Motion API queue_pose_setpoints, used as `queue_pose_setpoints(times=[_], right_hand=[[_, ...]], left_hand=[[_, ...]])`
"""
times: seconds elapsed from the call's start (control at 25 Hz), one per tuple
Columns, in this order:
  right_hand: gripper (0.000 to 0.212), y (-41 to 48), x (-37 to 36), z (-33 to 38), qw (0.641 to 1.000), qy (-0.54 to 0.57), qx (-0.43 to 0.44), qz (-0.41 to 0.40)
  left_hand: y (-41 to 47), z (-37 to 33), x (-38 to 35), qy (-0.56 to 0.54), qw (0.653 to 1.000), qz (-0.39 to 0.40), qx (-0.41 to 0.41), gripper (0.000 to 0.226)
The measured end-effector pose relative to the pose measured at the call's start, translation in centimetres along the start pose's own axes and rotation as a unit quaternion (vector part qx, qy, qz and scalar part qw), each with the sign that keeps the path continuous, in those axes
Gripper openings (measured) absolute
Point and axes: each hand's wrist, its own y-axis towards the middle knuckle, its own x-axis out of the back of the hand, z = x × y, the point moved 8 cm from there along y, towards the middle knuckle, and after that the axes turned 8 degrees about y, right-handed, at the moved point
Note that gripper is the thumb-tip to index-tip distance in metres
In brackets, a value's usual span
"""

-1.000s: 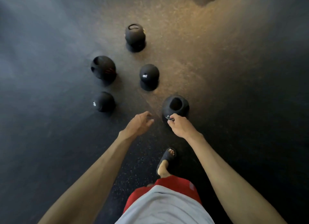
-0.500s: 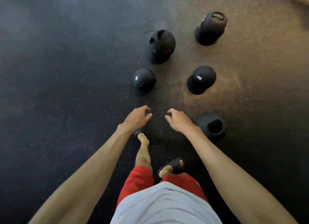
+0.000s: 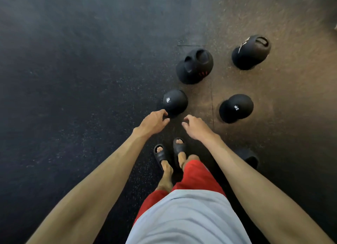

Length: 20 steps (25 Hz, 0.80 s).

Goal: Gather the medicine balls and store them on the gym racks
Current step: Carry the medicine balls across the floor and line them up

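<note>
The left fingers (image 3: 162, 114) are loosely curled and hold nothing, their tips at the near edge of the small medicine ball marked 3 (image 3: 176, 101); from above it is hard to tell whether they touch it. The right fingers (image 3: 186, 120) are likewise slack and empty, just beside that ball. The left hand (image 3: 152, 123) and right hand (image 3: 197, 128) reach down side by side. Farther out on the rubber floor (image 3: 73, 97) sit the medicine ball marked 6 (image 3: 237, 107), the recessed-grip ball (image 3: 196, 66) and the handled ball (image 3: 252, 51), all apart.
</note>
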Motion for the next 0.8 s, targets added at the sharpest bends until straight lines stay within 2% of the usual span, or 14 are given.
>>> queue_pose_setpoints(times=[0.4, 0.6, 0.8], right_hand=[[0.038, 13.0, -3.4, 14.5, 0.996, -0.043, 0.037, 0.075], [0.036, 20.8, -3.3, 21.7, 0.996, 0.006, 0.013, 0.091], [0.030, 23.8, -0.5, 24.0, 0.994, 0.082, -0.031, 0.058]], left_hand=[[6.4, 13.4, 10.0, -0.016, 0.998, -0.003, 0.068, 0.037], [12.8, 19.0, 15.5, 0.055, 0.996, 0.038, 0.054, 0.038], [18.4, 19.2, 20.8, 0.107, 0.991, 0.075, 0.012, 0.037]])
